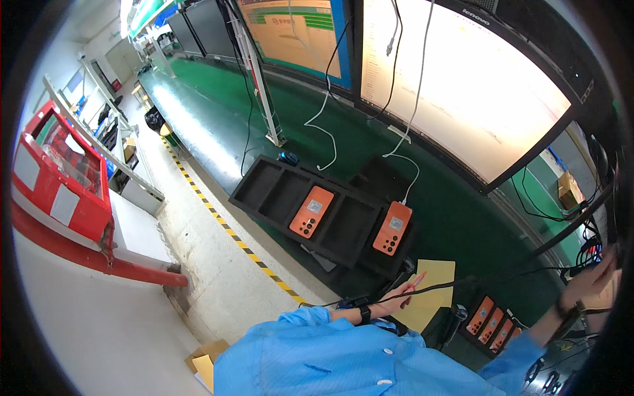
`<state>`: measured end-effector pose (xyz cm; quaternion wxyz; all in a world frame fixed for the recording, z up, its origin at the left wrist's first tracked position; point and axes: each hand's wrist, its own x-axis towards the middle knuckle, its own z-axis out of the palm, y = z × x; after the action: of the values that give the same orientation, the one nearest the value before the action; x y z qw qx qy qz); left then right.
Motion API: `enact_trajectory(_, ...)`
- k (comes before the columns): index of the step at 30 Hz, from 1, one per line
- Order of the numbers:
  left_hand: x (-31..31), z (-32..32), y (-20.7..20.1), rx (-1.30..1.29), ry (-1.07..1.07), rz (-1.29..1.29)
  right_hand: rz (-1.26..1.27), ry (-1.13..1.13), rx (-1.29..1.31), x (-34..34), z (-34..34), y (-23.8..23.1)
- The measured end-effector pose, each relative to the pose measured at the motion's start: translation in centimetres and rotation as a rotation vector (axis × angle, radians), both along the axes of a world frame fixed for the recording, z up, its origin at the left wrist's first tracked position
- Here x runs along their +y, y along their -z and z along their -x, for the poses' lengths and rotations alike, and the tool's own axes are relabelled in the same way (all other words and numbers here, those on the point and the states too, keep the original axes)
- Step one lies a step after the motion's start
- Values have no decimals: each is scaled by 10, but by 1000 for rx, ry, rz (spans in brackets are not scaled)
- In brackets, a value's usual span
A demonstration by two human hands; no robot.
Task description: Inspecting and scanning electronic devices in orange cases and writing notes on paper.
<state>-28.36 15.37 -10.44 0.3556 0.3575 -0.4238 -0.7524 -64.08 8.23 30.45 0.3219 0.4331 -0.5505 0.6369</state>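
Note:
My left hand (395, 301), with a black watch on its wrist, is closed around a red pen (418, 280) over a sheet of yellow paper (436, 305). My right hand (590, 282) reaches out to the far right, beside dark cables and the edge of the view. Motion smears its fingers, so what they touch is unclear. Beyond my left hand, one orange phone (312, 212) lies in a black compartment tray (271, 191). A second orange phone (393, 229), plugged into a white cable, rests at the tray's right end. Both show their camera backs and a label.
Several orange phones (490, 322) sit in another black tray at the lower right. Two lit monitors (456, 86) stand along the back of the green bench (436, 218). Loose white and black cables hang down. A red cabinet (63, 175) is across the aisle on the left.

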Motion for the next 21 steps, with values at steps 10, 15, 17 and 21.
enact_trajectory(10, 3, 4, -88, -108, 378, 260, -916, -969, -1030, 101, -205, 317)
enact_trajectory(15, 9, 4, -93, -227, 541, 157, -536, -978, -1273, 96, -192, 300)
enact_trajectory(17, 11, 3, -88, -119, 516, 195, -471, -917, -1477, 95, -193, 296)
enact_trajectory(21, 10, -1, -73, -25, 447, 152, -398, -977, -1703, 94, -203, 295)
